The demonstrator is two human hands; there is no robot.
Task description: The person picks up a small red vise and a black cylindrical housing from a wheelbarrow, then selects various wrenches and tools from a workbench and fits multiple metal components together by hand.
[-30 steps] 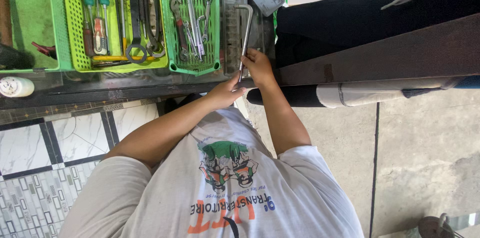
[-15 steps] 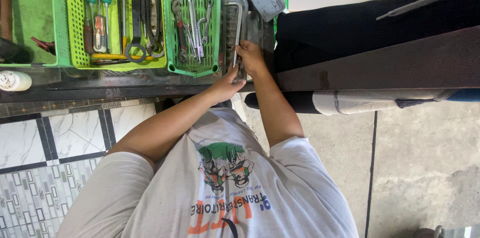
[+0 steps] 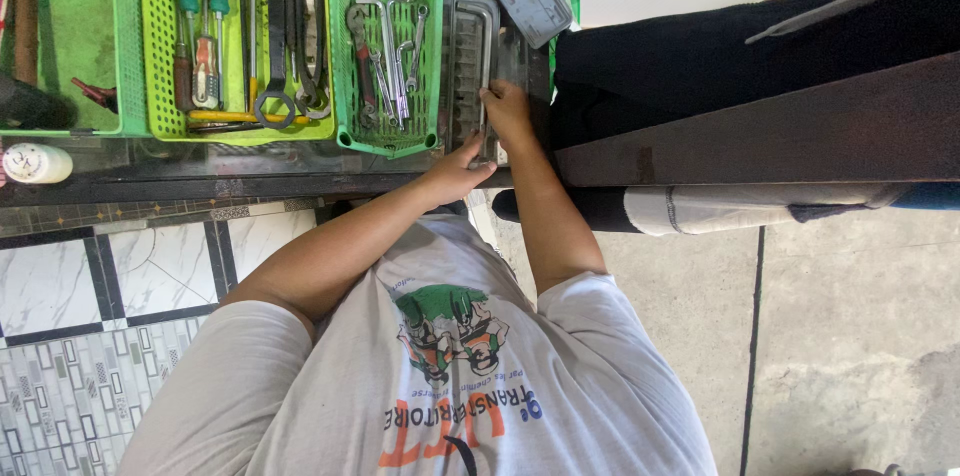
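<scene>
My right hand (image 3: pixel 508 108) grips the long shaft of an L-shaped metal wrench (image 3: pixel 485 46) that lies over a grey socket tray (image 3: pixel 462 66). At the near edge of that tray rests my left hand (image 3: pixel 458 172), its fingers curled against the tray's corner. Both forearms reach forward from my white printed shirt (image 3: pixel 450 376). The tray sits on a dark workbench (image 3: pixel 200 171) beside a small green basket (image 3: pixel 388 56) of spanners.
A larger yellow-green basket (image 3: pixel 235 36) holds screwdrivers, pliers and wrenches. A green tray (image 3: pixel 60 36) is at far left, a white bottle (image 3: pixel 35 164) on the bench edge. A dark seat-like body (image 3: pixel 760 86) is at right. Tiled floor lies below left.
My right hand has slid farther along the wrench over the socket tray. My left hand has stayed at the tray's near edge. The view has shifted slightly.
</scene>
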